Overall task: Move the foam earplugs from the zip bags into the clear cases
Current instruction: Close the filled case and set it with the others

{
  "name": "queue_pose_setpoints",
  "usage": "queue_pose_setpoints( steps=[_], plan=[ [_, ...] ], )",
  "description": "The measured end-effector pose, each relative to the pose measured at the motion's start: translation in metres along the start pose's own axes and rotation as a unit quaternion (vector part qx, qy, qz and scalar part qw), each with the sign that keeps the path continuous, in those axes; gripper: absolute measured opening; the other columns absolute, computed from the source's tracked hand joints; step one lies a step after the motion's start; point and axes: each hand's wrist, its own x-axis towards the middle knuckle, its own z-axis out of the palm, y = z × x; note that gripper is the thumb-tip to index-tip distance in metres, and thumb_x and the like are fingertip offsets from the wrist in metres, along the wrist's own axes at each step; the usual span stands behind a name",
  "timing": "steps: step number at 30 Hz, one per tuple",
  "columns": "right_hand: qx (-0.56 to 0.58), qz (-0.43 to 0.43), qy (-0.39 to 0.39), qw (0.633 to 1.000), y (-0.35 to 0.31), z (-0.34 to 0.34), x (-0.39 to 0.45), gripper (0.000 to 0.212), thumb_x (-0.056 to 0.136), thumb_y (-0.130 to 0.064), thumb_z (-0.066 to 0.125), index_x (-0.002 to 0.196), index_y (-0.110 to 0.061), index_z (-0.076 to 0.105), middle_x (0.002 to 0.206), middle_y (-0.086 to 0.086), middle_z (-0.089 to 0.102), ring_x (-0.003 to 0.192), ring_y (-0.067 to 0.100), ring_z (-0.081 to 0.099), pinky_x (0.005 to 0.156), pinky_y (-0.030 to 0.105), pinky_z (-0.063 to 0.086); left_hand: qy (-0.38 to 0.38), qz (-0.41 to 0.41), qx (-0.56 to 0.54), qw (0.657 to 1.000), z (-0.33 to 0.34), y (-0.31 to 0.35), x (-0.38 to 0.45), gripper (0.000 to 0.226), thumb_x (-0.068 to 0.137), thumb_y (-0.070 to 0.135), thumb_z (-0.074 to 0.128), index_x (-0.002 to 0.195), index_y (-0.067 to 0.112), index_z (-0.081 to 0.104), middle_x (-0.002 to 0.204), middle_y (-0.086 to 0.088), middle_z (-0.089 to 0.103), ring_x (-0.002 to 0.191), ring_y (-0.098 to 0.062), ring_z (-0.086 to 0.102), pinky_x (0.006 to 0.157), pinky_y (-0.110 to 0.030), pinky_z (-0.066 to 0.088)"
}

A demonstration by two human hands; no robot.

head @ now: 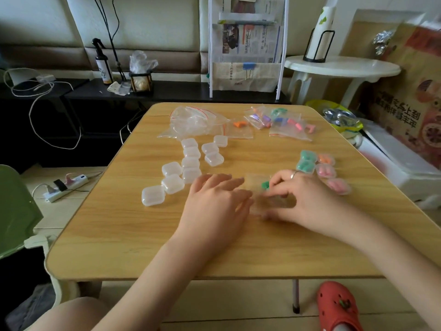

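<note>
Left to right on the light wooden table [143,247]: empty clear plastic cases [172,183], then the left hand [214,199] lying flat with straight fingers, pinning a small clear zip bag [265,197]. The right hand [300,199] pinches that bag's far end, where a green foam earplug [265,184] sits. Bag looks slippery and floppy, plug squishy and light, so probably best grabbed by its middle.
</note>
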Motion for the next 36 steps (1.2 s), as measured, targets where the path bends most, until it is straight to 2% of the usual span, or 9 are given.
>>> queue_pose_setpoints(
  steps=[5, 8, 10, 14, 19, 23, 28, 32, 36],
  plan=[
    [0.023, -0.037, 0.096, 0.994, 0.004, 0.014, -0.003, 0.009, 0.081, -0.019, 0.074, 0.089, -0.019, 0.077, 0.085, -0.006, 0.069, 0.079, 0.01, 0.062, 0.076, 0.022, 0.047, 0.048, -0.038, -0.001, 0.998, 0.002, -0.002, 0.001, 0.027, 0.085, 0.032, 0.054, 0.098, 0.02, 0.074, 0.112, 0.0, 0.07, 0.106, -0.024, 0.063, 0.089, -0.039, 0.047],
    [0.076, -0.023, 0.189, 0.979, -0.002, 0.017, -0.004, 0.009, 0.082, -0.013, 0.071, 0.087, -0.017, 0.077, 0.078, -0.007, 0.07, 0.072, 0.006, 0.061, 0.068, 0.014, 0.046, 0.096, -0.092, -0.147, 0.98, -0.004, 0.009, 0.001, 0.013, 0.09, 0.025, 0.061, 0.092, 0.019, 0.073, 0.092, 0.01, 0.069, 0.086, -0.006, 0.062, 0.074, -0.022, 0.05],
    [0.164, 0.007, 0.224, 0.961, -0.005, 0.014, -0.006, 0.01, 0.083, -0.013, 0.069, 0.088, -0.018, 0.077, 0.08, -0.012, 0.071, 0.074, 0.001, 0.064, 0.068, 0.01, 0.046, 0.061, -0.176, -0.271, 0.945, -0.005, 0.02, 0.002, 0.013, 0.086, 0.029, 0.065, 0.081, 0.018, 0.07, 0.074, 0.01, 0.068, 0.074, -0.004, 0.062, 0.067, -0.018, 0.05],
    [0.242, 0.024, 0.233, 0.942, -0.016, 0.019, -0.015, 0.014, 0.083, -0.011, 0.068, 0.091, -0.019, 0.076, 0.083, -0.016, 0.071, 0.078, -0.002, 0.066, 0.072, 0.012, 0.05, 0.014, -0.269, -0.454, 0.849, 0.001, 0.028, 0.007, 0.02, 0.081, 0.031, 0.071, 0.08, 0.011, 0.069, 0.074, -0.002, 0.072, 0.074, -0.02, 0.071, 0.074, -0.041, 0.059],
    [0.242, 0.003, 0.235, 0.941, -0.025, 0.029, -0.016, 0.035, 0.079, -0.004, 0.071, 0.108, -0.022, 0.071, 0.088, -0.014, 0.065, 0.077, 0.007, 0.064, 0.067, 0.019, 0.054, 0.055, -0.3, -0.555, 0.774, 0.002, 0.034, 0.012, 0.013, 0.085, 0.012, 0.069, 0.084, -0.002, 0.066, 0.082, -0.015, 0.072, 0.074, -0.021, 0.072, 0.062, -0.024, 0.056],
    [0.249, 0.016, 0.279, 0.927, -0.023, 0.026, -0.019, 0.025, 0.082, -0.003, 0.07, 0.101, -0.019, 0.074, 0.084, -0.016, 0.069, 0.078, 0.001, 0.066, 0.07, 0.014, 0.052, 0.059, -0.297, -0.555, 0.775, 0.004, 0.038, 0.015, 0.008, 0.087, 0.006, 0.065, 0.082, -0.001, 0.065, 0.083, -0.016, 0.072, 0.073, -0.019, 0.072, 0.064, -0.026, 0.057],
    [0.256, 0.028, 0.291, 0.921, -0.017, 0.02, -0.022, 0.008, 0.081, -0.008, 0.072, 0.086, -0.015, 0.075, 0.076, -0.011, 0.071, 0.073, 0.001, 0.066, 0.067, 0.011, 0.049, 0.052, -0.23, -0.489, 0.84, 0.008, 0.05, 0.014, 0.008, 0.088, 0.012, 0.065, 0.083, 0.006, 0.064, 0.079, -0.004, 0.071, 0.072, -0.014, 0.071, 0.065, -0.029, 0.059],
    [0.263, 0.052, 0.26, 0.927, -0.013, 0.021, -0.022, 0.009, 0.078, -0.007, 0.074, 0.074, -0.014, 0.07, 0.067, -0.009, 0.067, 0.065, 0.002, 0.062, 0.061, 0.01, 0.045, 0.048, -0.231, -0.493, 0.838, 0.01, 0.05, 0.013, 0.012, 0.087, 0.012, 0.066, 0.079, 0.006, 0.061, 0.071, -0.003, 0.073, 0.066, -0.012, 0.071, 0.06, -0.025, 0.058],
    [0.379, 0.1, 0.166, 0.905, -0.007, 0.018, -0.018, 0.008, 0.079, -0.01, 0.075, 0.074, -0.011, 0.069, 0.064, 0.0, 0.068, 0.059, 0.009, 0.065, 0.061, 0.023, 0.052, 0.033, -0.25, -0.529, 0.81, 0.011, 0.048, 0.014, 0.012, 0.09, 0.007, 0.062, 0.081, 0.0, 0.061, 0.067, -0.007, 0.072, 0.063, -0.015, 0.071, 0.056, -0.022, 0.055]
  ],
)
